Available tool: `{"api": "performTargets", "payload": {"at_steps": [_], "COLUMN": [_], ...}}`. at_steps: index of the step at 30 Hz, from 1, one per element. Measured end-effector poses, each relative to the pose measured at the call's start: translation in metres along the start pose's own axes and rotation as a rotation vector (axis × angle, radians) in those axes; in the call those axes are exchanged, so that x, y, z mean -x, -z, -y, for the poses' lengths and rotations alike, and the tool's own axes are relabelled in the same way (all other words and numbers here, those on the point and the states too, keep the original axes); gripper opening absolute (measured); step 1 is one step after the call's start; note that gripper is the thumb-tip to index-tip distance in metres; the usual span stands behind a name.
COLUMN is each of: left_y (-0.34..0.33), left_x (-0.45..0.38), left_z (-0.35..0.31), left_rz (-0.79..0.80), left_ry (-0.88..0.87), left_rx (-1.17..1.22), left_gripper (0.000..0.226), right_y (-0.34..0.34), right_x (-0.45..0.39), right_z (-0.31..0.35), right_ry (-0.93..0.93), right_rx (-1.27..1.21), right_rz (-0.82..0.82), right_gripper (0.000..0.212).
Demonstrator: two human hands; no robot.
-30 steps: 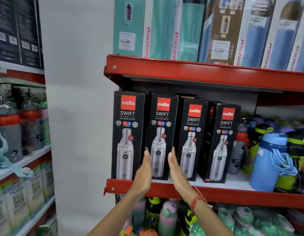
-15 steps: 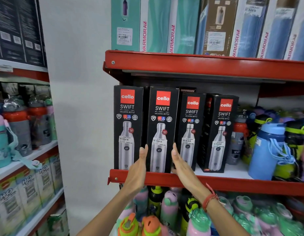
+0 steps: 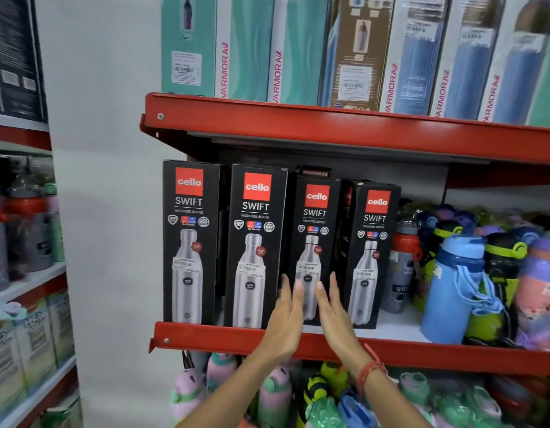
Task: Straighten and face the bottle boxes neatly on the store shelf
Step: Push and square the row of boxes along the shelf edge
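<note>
Several black Cello Swift bottle boxes stand in a row on the red middle shelf. The first box and the second box sit forward at the shelf lip, facing me. The third box stands further back, and the fourth box is turned slightly so its left side shows. My left hand and my right hand are raised flat, palms facing each other, in front of the lower part of the third box. Both hands are open, and whether they touch the box is unclear.
Loose coloured bottles, among them a blue bottle, crowd the shelf right of the boxes. Tall Varmora boxes fill the red shelf above. More bottles hang or stand below. A second rack with bottles stands at the left.
Both hands have moved right, from either side of the second box to the front of the third box. The second box now sits forward, level with the first.
</note>
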State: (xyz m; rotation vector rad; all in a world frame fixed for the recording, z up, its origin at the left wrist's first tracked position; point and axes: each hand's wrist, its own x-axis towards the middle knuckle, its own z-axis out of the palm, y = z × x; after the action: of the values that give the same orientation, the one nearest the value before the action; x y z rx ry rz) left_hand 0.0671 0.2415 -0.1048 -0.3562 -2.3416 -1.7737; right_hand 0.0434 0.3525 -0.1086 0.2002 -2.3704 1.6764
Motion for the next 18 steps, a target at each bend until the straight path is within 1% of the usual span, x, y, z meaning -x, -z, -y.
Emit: {"api": "performTargets", "payload": {"at_steps": [2,5,8,11,15,18], "left_y": [-0.004,-0.004,-0.001,0.005,0.011,0.009], "left_x": [-0.009,-0.012,-0.006,0.005,0.02,0.027], "left_z": [0.002,0.006,0.009,0.007,-0.002,-0.003], "left_rz": [-0.02,-0.074,-0.096,-0.094,-0.097,-0.091], "left_ry": [0.037,0.084,0.043,0.014,0.026,0.016], "left_rx": [-0.007,-0.055,-0.073,-0.054,-0.101,-0.139], "left_gripper": [0.08,0.074,0.083,0.094,0.096,0.093], "right_y": [0.003,0.01,0.02,0.03,0.038,0.038], "right_x": [-0.005,-0.007,0.0,0.011,0.021,0.028], "right_z": [-0.001,-0.003,-0.006,-0.004,-0.001,-0.001], "right_ry": [0.003,0.002,0.007,0.019,0.025,0.032], "right_rx": [0.04,0.09,0.14,0.136,0.117,0.136], "right_rz": [0.06,0.097,0.127,0.152,0.151,0.141], "right_gripper": [0.075,0.072,0.069,0.067,0.07,0.071]}}
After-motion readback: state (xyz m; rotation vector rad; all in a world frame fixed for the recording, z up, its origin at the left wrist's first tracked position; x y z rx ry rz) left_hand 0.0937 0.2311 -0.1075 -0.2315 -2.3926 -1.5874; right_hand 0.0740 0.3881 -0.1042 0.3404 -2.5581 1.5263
